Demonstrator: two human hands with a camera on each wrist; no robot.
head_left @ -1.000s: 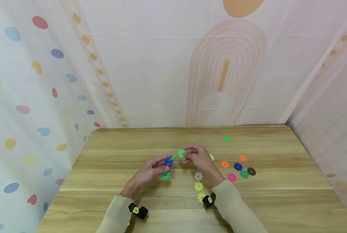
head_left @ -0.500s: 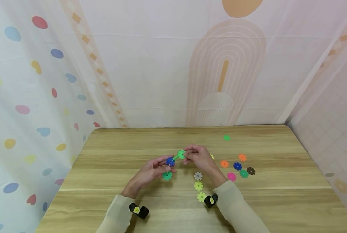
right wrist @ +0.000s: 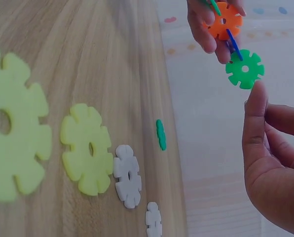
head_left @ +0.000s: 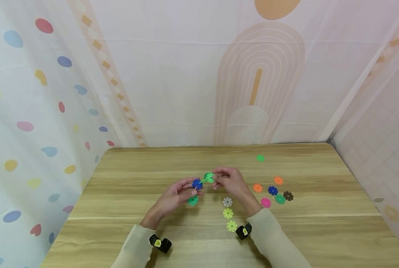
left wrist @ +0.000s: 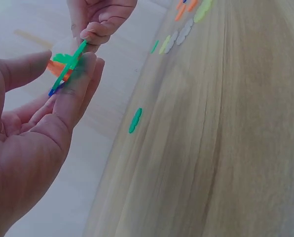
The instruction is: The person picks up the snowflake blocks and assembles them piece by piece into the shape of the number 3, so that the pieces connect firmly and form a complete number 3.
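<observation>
Head view: 2 hands (head_left: 199, 188) pinching joined discs (head_left: 203, 180); 11 loose discs (head_left: 227, 213) on table (head_left: 136, 175)

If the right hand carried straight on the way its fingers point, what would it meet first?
Probably the green disc at the right hand's fingertips, joined to the blue disc in the left hand; depth is unclear.

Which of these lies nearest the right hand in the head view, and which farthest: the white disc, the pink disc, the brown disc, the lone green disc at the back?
From the right hand:
1. White disc, just in front of the hand.
2. Pink disc, to its right.
3. Lone green disc, toward the back edge, about as far as the pink one; too close to call.
4. Brown disc, farthest right.
</observation>
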